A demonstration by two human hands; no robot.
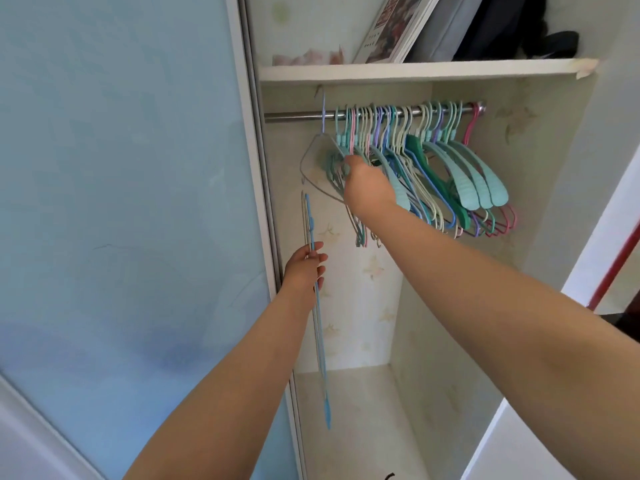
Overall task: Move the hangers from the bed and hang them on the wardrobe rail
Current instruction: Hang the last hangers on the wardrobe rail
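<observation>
A metal wardrobe rail (294,116) runs under a white shelf and carries several pastel hangers (460,174) in teal, green, cream, purple and pink, bunched to the right. One thin grey hanger (313,157) hangs alone at the left of the bunch. My right hand (367,183) reaches into the left end of the bunch and its fingers close on teal hangers there. My left hand (306,268) is lower, at the wardrobe's left edge, gripping thin blue and cream hangers (320,327) seen edge-on, hanging straight down.
A frosted blue sliding door (121,202) fills the left. The white shelf (415,69) above the rail holds a framed picture, a grey item and dark bags. The wardrobe floor (353,427) lies below. A red pole (616,265) stands at the right.
</observation>
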